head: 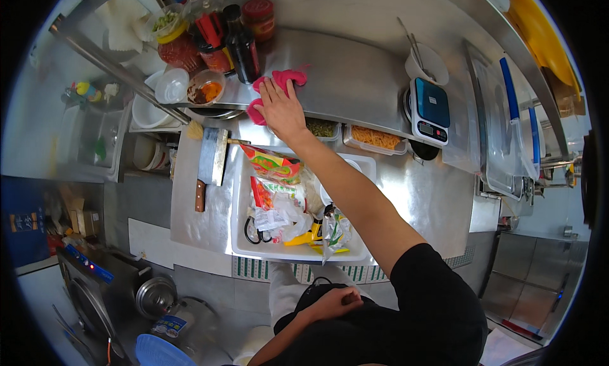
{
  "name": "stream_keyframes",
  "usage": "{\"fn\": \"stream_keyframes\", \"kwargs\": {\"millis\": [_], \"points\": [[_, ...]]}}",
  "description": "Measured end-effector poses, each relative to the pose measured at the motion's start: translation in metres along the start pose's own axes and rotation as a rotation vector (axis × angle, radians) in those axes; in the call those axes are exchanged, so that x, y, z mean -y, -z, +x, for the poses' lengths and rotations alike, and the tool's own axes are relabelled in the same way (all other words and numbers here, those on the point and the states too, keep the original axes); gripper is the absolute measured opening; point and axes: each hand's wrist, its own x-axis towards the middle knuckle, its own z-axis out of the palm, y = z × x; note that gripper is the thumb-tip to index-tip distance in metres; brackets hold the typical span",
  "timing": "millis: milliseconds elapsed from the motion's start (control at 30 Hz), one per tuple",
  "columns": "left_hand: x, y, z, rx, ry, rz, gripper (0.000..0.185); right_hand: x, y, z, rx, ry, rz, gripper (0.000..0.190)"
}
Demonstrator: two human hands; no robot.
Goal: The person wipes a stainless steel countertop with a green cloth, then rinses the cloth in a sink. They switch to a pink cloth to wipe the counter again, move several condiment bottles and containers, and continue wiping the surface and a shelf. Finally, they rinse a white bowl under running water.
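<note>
My right hand (280,109) presses a bunched pink cloth (291,76) onto the raised stainless steel shelf (342,76), beside a dark glass bottle (241,49). A small plastic tub with orange-red paste (209,89) stands left of the cloth. My left hand (338,300) is held near my waist with curled fingers and nothing visible in it. Below the shelf, a white tray (304,255) holds food packets (273,164), a pair of black-handled scissors (254,233) and a yellow item. A cleaver (213,156) lies left of the tray, near a brush (195,130).
Jars (259,18) crowd the shelf's left end. A digital scale (430,111) and a white bowl with utensils (426,64) stand at its right. Tubs of shredded food (376,138) sit below the shelf edge. A metal sink (102,137) is at the far left.
</note>
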Motion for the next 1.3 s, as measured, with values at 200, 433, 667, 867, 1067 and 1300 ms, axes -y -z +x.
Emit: {"fn": "stream_keyframes", "kwargs": {"millis": [200,433,667,867,1067,1300], "points": [[-0.038,0.036,-0.015,-0.192,-0.063,-0.086,0.019,-0.060,0.046,-0.042,0.183,-0.045,-0.092,0.062],[-0.021,0.061,-0.047,-0.322,-0.074,-0.292,0.017,-0.236,0.038,-0.079,0.189,-0.506,-0.204,0.072],[-0.006,0.065,-0.063,-0.407,0.009,-0.256,0.019,-0.192,0.005,0.055,0.190,-0.207,0.178,0.054],[-0.010,0.072,-0.047,-0.356,0.072,-0.300,0.021,-0.126,-0.034,0.071,0.038,0.120,0.194,0.057],[-0.004,0.062,-0.027,-0.524,-0.085,-0.306,0.031,-0.117,-0.046,0.114,0.088,-0.157,0.151,0.060],[-0.028,0.054,-0.014,-0.517,-0.075,-0.218,0.075,-0.121,-0.074,0.160,0.100,-0.307,0.114,0.058]]}}
